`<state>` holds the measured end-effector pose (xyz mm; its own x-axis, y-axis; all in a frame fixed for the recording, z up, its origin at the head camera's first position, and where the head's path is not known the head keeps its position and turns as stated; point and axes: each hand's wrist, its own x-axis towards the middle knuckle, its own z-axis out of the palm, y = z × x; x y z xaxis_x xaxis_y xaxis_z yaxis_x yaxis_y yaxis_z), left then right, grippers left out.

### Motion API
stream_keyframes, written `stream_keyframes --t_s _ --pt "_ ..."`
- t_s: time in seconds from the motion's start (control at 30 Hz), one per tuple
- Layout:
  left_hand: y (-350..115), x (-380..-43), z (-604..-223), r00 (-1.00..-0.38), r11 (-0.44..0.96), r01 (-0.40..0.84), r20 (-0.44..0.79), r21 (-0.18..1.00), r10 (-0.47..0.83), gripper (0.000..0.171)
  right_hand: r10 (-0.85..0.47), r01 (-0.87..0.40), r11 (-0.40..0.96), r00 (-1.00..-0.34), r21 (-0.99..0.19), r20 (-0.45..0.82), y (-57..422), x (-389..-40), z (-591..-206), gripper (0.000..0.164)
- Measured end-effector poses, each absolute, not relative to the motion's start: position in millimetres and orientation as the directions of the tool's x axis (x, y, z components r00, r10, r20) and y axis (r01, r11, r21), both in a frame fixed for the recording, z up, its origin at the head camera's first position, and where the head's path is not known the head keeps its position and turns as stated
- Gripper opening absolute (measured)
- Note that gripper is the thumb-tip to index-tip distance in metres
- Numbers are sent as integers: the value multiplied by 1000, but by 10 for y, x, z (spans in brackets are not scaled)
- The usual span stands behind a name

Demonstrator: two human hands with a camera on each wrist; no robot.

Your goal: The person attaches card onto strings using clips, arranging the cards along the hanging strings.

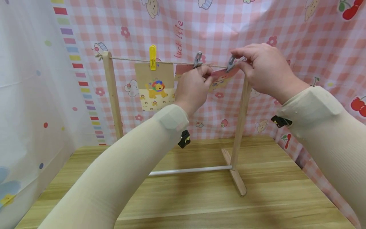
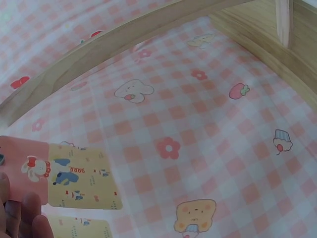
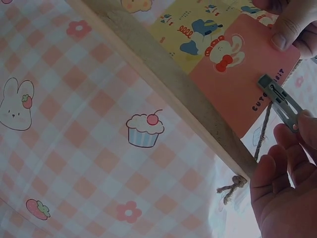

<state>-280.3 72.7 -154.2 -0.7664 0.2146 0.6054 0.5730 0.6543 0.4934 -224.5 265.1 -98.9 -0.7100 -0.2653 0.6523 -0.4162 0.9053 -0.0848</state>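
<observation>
In the head view my left hand (image 1: 193, 89) pinches the edge of a pink and yellow card (image 1: 220, 73) with a printed rabbit. My right hand (image 1: 266, 68) pinches a grey clothespin (image 1: 230, 63) between thumb and fingers. The right wrist view shows that clothespin (image 3: 280, 101) lying over the card's pink top edge, next to the string. To the left, another grey clothespin (image 1: 198, 59) is on the string (image 1: 125, 59) above a second pink-topped card (image 1: 183, 68), partly hidden by my left hand. A yellow clothespin (image 1: 152, 57) holds a lion card (image 1: 156, 87) on the string.
Wooden posts, one on the left (image 1: 112, 95) and one on the right (image 1: 241, 117), carry the string. A white rod (image 1: 191, 170) runs low between them above the wooden table (image 1: 200, 203). A pink checked curtain (image 1: 120, 19) hangs close behind.
</observation>
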Motion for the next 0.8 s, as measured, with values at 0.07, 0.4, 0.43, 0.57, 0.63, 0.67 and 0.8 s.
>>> stream_keyframes --t_s 0.07,0.4,0.43,0.57,0.63,0.67,0.8 --pt "726 -2794 -1541 -773 653 568 598 501 214 19 -267 -420 903 -709 -87 653 2642 -2246 -988 38" --pt "700 -2773 -1541 -780 632 569 589 526 212 25 -274 -434 896 -700 -88 660 2622 -2268 -981 39" --pt "696 -2775 -1542 -778 628 572 591 527 213 27 -274 -436 896 -698 -89 662 2620 -2272 -980 40" --pt "675 -2784 -1575 -764 609 592 608 528 216 32 -266 -435 894 -700 -101 663 2618 -2281 -986 41" --pt "666 -2788 -1597 -757 605 600 616 523 217 34 -261 -433 895 -705 -110 659 2617 -2282 -988 42" --pt "662 -2792 -1608 -752 604 604 623 520 216 34 -259 -433 894 -706 -112 659 2619 -2283 -991 43" --pt "654 -2788 -1632 -749 600 608 626 520 216 34 -255 -436 892 -708 -122 659 2625 -2292 -1003 46"
